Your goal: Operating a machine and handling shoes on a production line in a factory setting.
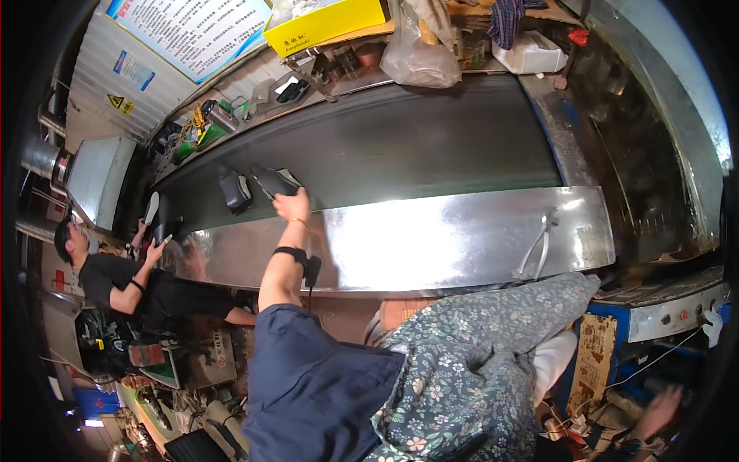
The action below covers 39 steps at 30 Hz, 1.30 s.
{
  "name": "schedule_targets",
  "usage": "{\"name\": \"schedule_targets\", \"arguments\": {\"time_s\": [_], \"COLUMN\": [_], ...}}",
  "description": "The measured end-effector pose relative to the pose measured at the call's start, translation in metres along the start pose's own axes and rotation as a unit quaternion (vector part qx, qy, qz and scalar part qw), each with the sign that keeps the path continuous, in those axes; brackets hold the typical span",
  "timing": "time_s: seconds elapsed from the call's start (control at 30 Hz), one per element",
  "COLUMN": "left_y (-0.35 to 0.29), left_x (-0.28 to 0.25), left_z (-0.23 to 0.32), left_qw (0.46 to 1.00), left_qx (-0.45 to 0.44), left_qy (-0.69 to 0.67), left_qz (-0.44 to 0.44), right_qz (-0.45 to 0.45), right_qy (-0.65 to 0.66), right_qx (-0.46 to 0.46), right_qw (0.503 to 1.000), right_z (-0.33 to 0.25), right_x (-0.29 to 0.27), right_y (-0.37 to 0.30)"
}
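Observation:
My left hand (291, 205) reaches over the belt, its fingers closed at the heel end of a dark shoe (269, 179). A second dark shoe (234, 189) sits just left of it on the dark conveyor belt (431, 138). Far off to the lower right, away from the belt, is my right hand (660, 410). Motion smears its fingers, and nothing held can be made out. A pale metal hand tool with two long handles (536, 246) rests on the shiny metal ledge (462, 239) in front of me.
At the left, a co-worker (115, 269) handles a dark shoe (165, 229) at the belt's end. A yellow box (323, 27) and a plastic bag (422, 61) occupy the shelf behind the belt. A blue machine with a control panel (677, 314) stands at the right.

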State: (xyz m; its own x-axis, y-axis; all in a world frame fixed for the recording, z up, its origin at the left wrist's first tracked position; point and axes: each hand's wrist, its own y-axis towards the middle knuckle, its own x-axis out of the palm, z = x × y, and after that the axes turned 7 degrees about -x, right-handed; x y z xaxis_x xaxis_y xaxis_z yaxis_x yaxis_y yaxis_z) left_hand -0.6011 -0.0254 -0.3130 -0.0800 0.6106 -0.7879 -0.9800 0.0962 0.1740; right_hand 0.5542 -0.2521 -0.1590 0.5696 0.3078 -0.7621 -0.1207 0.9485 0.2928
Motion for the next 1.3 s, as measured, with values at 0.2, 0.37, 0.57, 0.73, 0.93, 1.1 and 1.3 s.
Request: {"name": "schedule_targets", "arguments": {"time_s": [0.2, 0.37, 0.57, 0.73, 0.93, 1.1, 1.3], "left_y": [0.052, 0.051, 0.075, -0.007, -0.249, -0.355, -0.477], "left_x": [0.022, -0.005, 0.007, -0.003, -0.097, -0.158, -0.132], "left_z": [0.011, 0.067, 0.026, 0.059, 0.095, 0.112, 0.135], "left_qw": [0.937, 0.870, 0.905, 0.760, 0.562, 0.325, 0.246], "left_qx": [0.092, 0.458, 0.216, 0.011, 0.063, 0.411, 0.093], "left_qy": [-0.154, 0.114, 0.276, -0.289, -0.321, -0.167, -0.206], "left_qz": [-0.300, -0.144, -0.242, -0.582, -0.760, -0.835, -0.942], "right_qz": [-0.105, -0.278, -0.240, -0.080, -0.060, 0.128, 0.072], "right_qy": [0.283, 0.394, 0.466, 0.555, 0.777, 0.686, 0.613], "right_qx": [0.107, 0.250, 0.291, 0.234, 0.018, 0.120, 0.029], "right_qw": [0.947, 0.840, 0.801, 0.794, 0.626, 0.706, 0.787], "right_z": [-0.294, -0.330, -0.319, -0.337, -0.411, -0.392, -0.419], "right_x": [-0.032, -0.038, -0.044, -0.082, -0.247, -0.294, -0.277], "right_y": [-0.031, -0.094, -0.105, 0.049, 0.246, 0.248, 0.152]}}
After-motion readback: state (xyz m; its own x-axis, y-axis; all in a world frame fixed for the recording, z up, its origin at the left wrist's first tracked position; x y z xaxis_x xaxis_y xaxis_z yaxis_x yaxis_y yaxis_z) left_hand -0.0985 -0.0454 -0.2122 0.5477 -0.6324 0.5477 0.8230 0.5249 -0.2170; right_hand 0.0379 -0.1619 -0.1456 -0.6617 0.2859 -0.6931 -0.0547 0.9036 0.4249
